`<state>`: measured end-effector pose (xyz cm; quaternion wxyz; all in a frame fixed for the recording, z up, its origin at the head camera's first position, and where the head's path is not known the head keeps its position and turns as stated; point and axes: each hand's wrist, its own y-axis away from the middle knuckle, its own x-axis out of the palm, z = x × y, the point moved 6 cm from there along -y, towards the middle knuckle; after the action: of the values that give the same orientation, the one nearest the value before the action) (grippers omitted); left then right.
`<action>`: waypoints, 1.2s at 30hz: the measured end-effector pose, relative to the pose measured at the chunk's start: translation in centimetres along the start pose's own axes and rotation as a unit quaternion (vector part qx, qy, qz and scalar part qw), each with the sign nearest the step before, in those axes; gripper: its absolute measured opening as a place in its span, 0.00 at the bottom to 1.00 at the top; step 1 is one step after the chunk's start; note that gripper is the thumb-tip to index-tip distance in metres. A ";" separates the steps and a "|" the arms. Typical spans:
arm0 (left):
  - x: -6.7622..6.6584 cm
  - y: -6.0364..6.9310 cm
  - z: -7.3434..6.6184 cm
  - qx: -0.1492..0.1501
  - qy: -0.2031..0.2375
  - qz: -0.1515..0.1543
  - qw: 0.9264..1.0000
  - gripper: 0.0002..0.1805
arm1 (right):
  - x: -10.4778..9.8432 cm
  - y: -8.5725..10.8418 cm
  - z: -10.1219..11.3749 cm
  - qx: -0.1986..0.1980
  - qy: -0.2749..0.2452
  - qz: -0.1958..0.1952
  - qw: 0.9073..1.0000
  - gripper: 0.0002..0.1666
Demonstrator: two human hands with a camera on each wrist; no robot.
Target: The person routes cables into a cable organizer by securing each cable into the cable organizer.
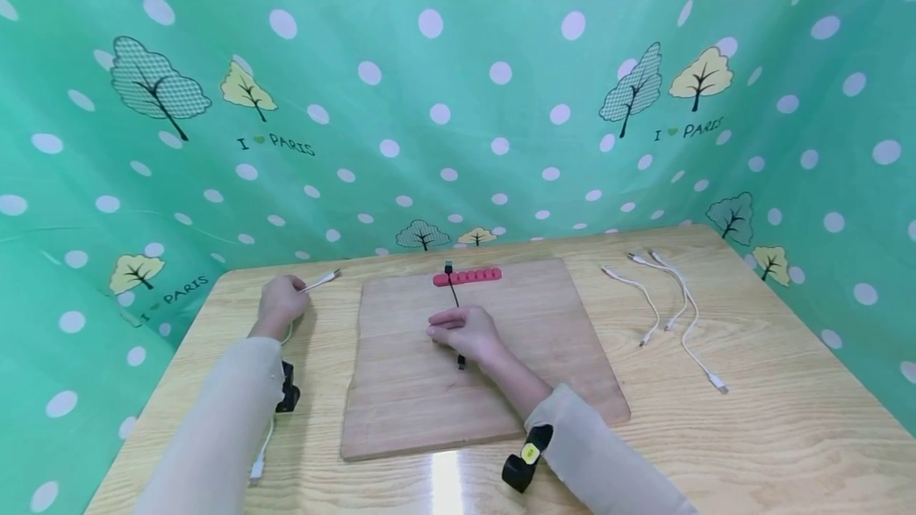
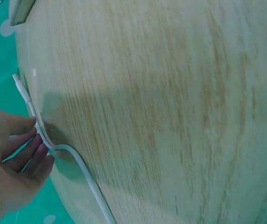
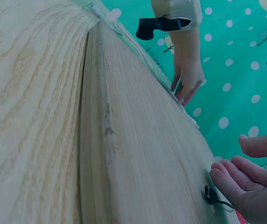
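A green cloth curtain with white dots, printed trees and lettering point(image 1: 358, 125) hangs behind a pale wood-grain surface point(image 1: 773, 435) in the head view. Mid-frame on it lies a flat brown wooden board point(image 1: 401, 404), with a narrow red slotted strip point(image 1: 478, 276) near its top edge. A short thin black cable with a plug at each end point(image 1: 455, 292) runs down the board from the strip's left end, passing beneath the right hand point(image 1: 467, 334). Left of the board, the left hand point(image 1: 281, 300) pinches a slim white cable point(image 1: 320, 282), whose plug points up and right. Three loose white cables point(image 1: 653, 308) lie at the right of the frame, and a white plug point(image 1: 257, 469) rests at the lower left, beside the left sleeve point(image 1: 215, 427).

In the left wrist view, the left hand enters at the left edge; its grip holds the white cable between thumb and fingers, the plug end upward and the rest curving to the bottom of the frame.

In the right wrist view, the right hand sits at lower right, fingers loosely extended, thumb apart, its grip holding nothing; one black plug shows just beside its fingers. The left hand appears at upper right, over the white cable.
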<state>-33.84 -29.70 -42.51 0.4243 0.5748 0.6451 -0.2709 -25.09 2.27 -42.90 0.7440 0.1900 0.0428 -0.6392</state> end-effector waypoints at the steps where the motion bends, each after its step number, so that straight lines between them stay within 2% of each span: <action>1: -0.1 0.0 0.1 -0.002 -0.006 0.002 1.000 0.19 | 0.0 0.0 0.0 0.000 0.000 0.000 1.000 0.13; 6: -0.5 0.0 -0.1 0.011 -0.029 0.007 0.999 0.16 | 0.1 0.0 0.3 0.004 -0.002 0.001 1.000 0.13; 12: -1.0 0.1 -1.0 0.050 -0.044 0.005 0.998 0.11 | 0.1 -0.1 0.7 0.001 -0.001 0.002 1.000 0.13; 19: -1.3 -0.1 -1.9 0.095 -0.055 0.010 0.994 0.11 | -0.1 -0.2 1.0 -0.003 -0.001 0.007 1.000 0.13; 24: -1.7 -0.1 -2.4 0.116 -0.040 0.004 0.992 0.11 | -0.1 -0.4 1.1 -0.004 0.001 0.015 1.000 0.13; 30: -1.8 0.4 -3.3 0.133 -0.013 0.011 0.991 0.11 | -0.1 -0.3 1.3 -0.018 0.008 0.034 0.999 0.13; 36: -1.8 0.8 -3.9 0.141 -0.015 0.017 0.990 0.10 | -0.1 -0.2 1.4 -0.004 -0.030 0.058 0.998 0.15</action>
<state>-34.05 -27.17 -38.97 0.3532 0.6356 0.5843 -0.3604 -25.60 1.86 -41.61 0.7818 0.1695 0.0119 -0.5999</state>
